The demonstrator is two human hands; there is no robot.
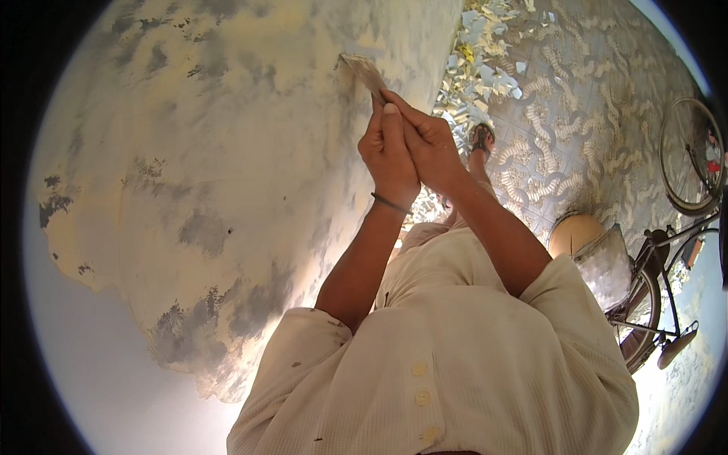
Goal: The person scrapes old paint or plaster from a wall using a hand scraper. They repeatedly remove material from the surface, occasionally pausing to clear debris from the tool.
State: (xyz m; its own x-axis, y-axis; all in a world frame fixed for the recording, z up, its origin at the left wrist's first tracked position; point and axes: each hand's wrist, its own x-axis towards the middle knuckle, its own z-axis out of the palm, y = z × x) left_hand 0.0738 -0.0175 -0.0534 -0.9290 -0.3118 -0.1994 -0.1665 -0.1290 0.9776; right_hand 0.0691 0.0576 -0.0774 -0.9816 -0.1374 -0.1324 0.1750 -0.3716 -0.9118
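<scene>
Both hands close together around the lower end of a flat metal scraper (365,74), whose broad edge lies against a patchy, peeling painted wall (227,142). My left hand (433,139) grips it from the right side, fingers close to the blade. My right hand (391,149), with a dark band at the wrist, is closed around it from the left, thumb up. The fingers cover the scraper's handle. Grey patches show through the wall's pale yellowish coat around the blade.
Paint flakes (483,74) lie heaped along the wall's foot, beside my sandalled foot (482,141). Patterned paving (569,114) extends to the right. A bicycle (671,284), a filled sack (606,267) and a round tan object (574,233) stand at the right; another wheel (691,156) is farther up.
</scene>
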